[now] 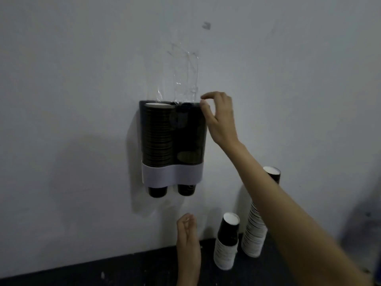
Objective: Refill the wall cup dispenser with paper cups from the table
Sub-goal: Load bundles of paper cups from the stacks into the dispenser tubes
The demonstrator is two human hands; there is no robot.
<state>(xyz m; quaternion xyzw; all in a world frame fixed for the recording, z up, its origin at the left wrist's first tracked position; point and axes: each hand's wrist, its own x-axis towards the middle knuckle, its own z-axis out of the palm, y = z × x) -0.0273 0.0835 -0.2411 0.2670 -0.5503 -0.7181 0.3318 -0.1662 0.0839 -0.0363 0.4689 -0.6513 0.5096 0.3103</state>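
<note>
A dark two-tube cup dispenser [185, 139] with a pale band hangs on the wall. Its left tube is packed with black paper cups [157, 137] up to the rim; the right tube looks mostly hollow, with one cup poking out below. My right hand [218, 118] is at the dispenser's top right corner, fingers apart and curled, holding nothing. My left hand [186, 240] hovers below the dispenser with loosely curled fingers and nothing in it. On the dark table stand a short stack of cups [226, 244] and a taller stack [257, 223], partly hidden by my right forearm.
The white wall carries clear tape strips [185, 75] above the dispenser. The dark table [123, 271] runs along the bottom of the view against the wall. A dim bluish shape [362, 223] sits at the far right.
</note>
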